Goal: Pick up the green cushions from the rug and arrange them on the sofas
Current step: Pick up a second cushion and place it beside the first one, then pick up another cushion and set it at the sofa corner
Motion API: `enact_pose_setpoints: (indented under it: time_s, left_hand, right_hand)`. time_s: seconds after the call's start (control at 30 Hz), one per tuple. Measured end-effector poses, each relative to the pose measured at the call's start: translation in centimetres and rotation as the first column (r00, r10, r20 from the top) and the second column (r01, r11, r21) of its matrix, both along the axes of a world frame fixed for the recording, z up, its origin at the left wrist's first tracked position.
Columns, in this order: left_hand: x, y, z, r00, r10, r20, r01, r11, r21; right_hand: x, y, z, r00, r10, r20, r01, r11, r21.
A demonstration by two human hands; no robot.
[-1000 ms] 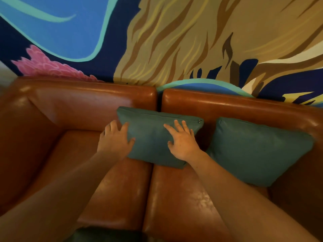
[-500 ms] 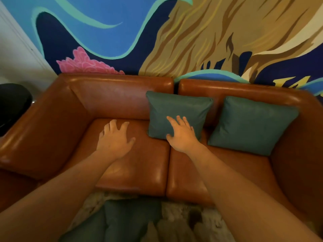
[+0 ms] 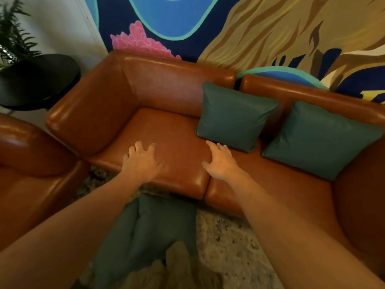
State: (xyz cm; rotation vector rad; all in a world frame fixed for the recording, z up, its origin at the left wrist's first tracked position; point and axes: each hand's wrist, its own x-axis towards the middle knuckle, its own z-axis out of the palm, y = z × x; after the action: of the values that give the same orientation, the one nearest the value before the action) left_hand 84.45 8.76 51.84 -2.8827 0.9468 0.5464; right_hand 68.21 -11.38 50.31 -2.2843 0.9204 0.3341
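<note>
Two green cushions lean against the back of the brown leather sofa [image 3: 162, 130]: one [image 3: 233, 115] near the middle seam, the other [image 3: 318, 138] toward the right arm. More green cushions [image 3: 150, 224] lie on the mottled rug [image 3: 227, 236] below the seat's front edge, partly hidden by my arms. My left hand [image 3: 141, 161] hovers open over the left seat with fingers spread. My right hand [image 3: 218, 161] is open too, just short of the middle cushion's lower corner, holding nothing.
A second brown leather sofa [image 3: 31, 163] stands at the left, at an angle to the first. Behind it a black round side table [image 3: 41, 80] carries a fern [image 3: 12, 36]. A painted mural covers the wall behind.
Both hands have let go of the middle cushion and drawn back toward the seat's front edge. The view has pulled away, showing the rug, the cushions on it and the second sofa.
</note>
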Motion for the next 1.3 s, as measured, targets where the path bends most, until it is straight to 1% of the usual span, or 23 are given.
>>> enact_pose_setpoints:
  time_s: [0.2,0.4,0.5,0.6,0.73,0.83,0.9,1.1,1.23,1.3]
  left_hand:
    - [-3.0,5.8,-1.9,0.994,0.078,-0.072,-0.08,0.997,-0.017]
    - [-3.7,11.8,-4.4,0.989,0.102,-0.11,-0.098,0.994,0.043]
    - [-3.3,14.4,-5.9,0.986,0.098,-0.132,-0.091,0.994,0.058]
    - [-2.9,17.2,-7.6,0.987,0.072,-0.143,-0.06,0.995,0.084]
    - [-2.8,20.6,-10.3,0.987,0.037,-0.155,-0.017,0.992,0.125]
    - [-3.2,22.5,-12.6,0.98,0.04,-0.194,-0.01,0.988,0.155]
    - [-3.5,23.4,-14.7,0.975,0.053,-0.216,-0.016,0.986,0.168]
    - [-3.7,23.7,-22.2,0.957,0.11,-0.267,-0.057,0.979,0.198]
    - [-3.3,23.4,-29.1,0.942,0.17,-0.29,-0.12,0.976,0.182]
    - [-3.4,23.6,-33.5,0.923,0.223,-0.313,-0.173,0.968,0.181]
  right_hand:
    - [-2.9,5.4,-2.6,0.999,0.042,-0.019,-0.04,0.996,0.081]
    - [-3.9,11.3,-5.3,0.997,0.038,-0.063,-0.03,0.991,0.131]
    - [-4.3,13.7,-6.9,0.996,-0.001,-0.092,0.015,0.989,0.149]
    - [-4.7,16.5,-8.7,0.989,-0.081,-0.123,0.102,0.98,0.173]
    - [-5.9,19.9,-12.0,0.967,-0.17,-0.188,0.204,0.962,0.18]
    - [-7.1,21.9,-14.8,0.954,-0.217,-0.208,0.259,0.944,0.202]
    - [-7.8,22.8,-17.0,0.944,-0.237,-0.228,0.288,0.931,0.225]
    - [-9.3,22.9,-25.4,0.919,-0.266,-0.289,0.335,0.915,0.223]
    - [-8.7,22.3,-32.3,0.919,-0.25,-0.306,0.322,0.923,0.211]
    - [-8.5,22.2,-36.8,0.917,-0.231,-0.325,0.306,0.931,0.2]
